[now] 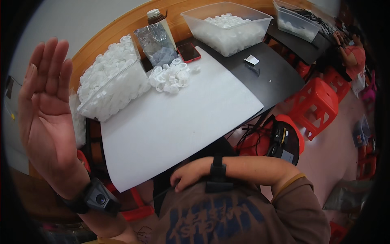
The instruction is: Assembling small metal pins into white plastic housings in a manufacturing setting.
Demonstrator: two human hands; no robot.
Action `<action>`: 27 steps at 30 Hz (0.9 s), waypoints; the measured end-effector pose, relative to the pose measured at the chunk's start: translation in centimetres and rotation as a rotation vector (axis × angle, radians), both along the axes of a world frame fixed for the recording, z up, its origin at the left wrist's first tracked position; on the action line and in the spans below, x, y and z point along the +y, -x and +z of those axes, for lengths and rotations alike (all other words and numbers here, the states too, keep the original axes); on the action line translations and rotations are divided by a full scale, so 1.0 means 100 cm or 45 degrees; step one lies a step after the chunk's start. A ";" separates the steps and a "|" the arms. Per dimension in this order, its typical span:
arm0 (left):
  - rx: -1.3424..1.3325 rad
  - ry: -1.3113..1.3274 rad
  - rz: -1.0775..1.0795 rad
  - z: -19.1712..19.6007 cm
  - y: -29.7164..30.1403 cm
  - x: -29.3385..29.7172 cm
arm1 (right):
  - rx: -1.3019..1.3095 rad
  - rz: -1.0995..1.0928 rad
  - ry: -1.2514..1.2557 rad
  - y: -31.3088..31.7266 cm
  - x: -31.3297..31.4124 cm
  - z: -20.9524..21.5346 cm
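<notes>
White, ring-like plastic pieces [170, 77] lie heaped at twelve o'clock on pale sheet [183, 122] | more fill clear tub [115, 92], ten o'clock | left hand [52, 107]: fingers straight, slightly apart | right hand [189, 175]: fingers curled, pinching cannot be told

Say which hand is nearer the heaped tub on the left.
Left. The left hand is raised to the tub's left; the right hand is lower, across the white sheet from it.
</notes>
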State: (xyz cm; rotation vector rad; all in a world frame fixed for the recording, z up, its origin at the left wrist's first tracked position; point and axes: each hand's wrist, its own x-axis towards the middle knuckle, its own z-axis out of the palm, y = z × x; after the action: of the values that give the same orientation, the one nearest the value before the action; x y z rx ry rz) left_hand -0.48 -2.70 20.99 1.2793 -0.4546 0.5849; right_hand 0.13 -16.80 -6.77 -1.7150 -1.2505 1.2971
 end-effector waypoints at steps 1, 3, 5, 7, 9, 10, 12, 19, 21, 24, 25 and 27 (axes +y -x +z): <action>0.006 -0.004 -0.018 -0.002 -0.003 -0.002 | -0.079 -0.136 -0.049 -0.008 -0.005 -0.016; -0.162 -0.297 0.116 -0.005 0.010 0.008 | -0.238 -0.328 -0.019 -0.017 -0.011 -0.030; -0.246 -0.433 0.369 -0.004 0.045 0.017 | -0.406 -0.400 -0.127 -0.028 -0.015 -0.024; -0.308 -0.543 0.476 -0.030 0.031 0.011 | -0.465 -0.503 -0.273 -0.039 -0.037 -0.041; -0.334 -0.730 0.596 -0.058 0.031 0.001 | -0.893 -0.805 -0.571 -0.039 -0.046 -0.043; -0.341 -0.651 0.447 -0.068 0.034 -0.001 | -0.899 -0.789 -0.577 -0.039 -0.046 -0.042; -0.171 -0.583 0.335 -0.092 0.037 -0.004 | -0.759 -1.046 -0.430 -0.039 -0.047 -0.039; 0.201 -0.686 0.241 -0.146 0.044 0.001 | -1.265 -1.040 -0.543 -0.059 -0.066 -0.061; 0.233 -0.668 0.236 -0.155 0.045 0.003 | -1.123 -0.998 -0.458 -0.057 -0.076 -0.058; 0.305 -0.654 0.228 -0.165 0.050 0.007 | -1.371 -0.950 -0.348 -0.037 -0.093 -0.043; 0.343 -0.677 0.215 -0.168 0.051 0.010 | -1.370 -0.956 -0.344 -0.031 -0.101 -0.035; 0.426 -0.670 0.173 -0.171 0.054 0.011 | -1.323 -0.641 -0.131 -0.015 -0.120 -0.018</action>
State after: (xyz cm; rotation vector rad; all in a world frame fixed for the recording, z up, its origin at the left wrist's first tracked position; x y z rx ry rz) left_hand -5.92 -1.57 3.85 1.8858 -0.2471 0.3591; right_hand 1.68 -28.79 -8.59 -2.4987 -1.1973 -0.0203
